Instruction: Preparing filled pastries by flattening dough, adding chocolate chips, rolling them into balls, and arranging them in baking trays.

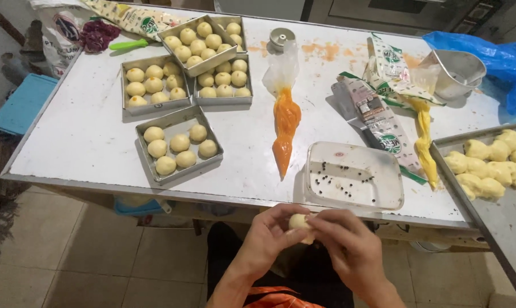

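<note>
Both my hands are below the table's front edge, closed around one pale dough ball. My left hand cups it from the left and my right hand pinches it from the right. Right above them on the white table stands a clear plastic tub with small dark bits inside. An orange-filled piping bag lies left of the tub. A square metal tin with several dough balls sits at the front left.
Three more tins of dough balls stand at the back left, one stacked askew. A metal tray with rough dough lumps juts out at the right. A yellow piping bag, printed wrappers, a metal scoop and a blue bag lie behind.
</note>
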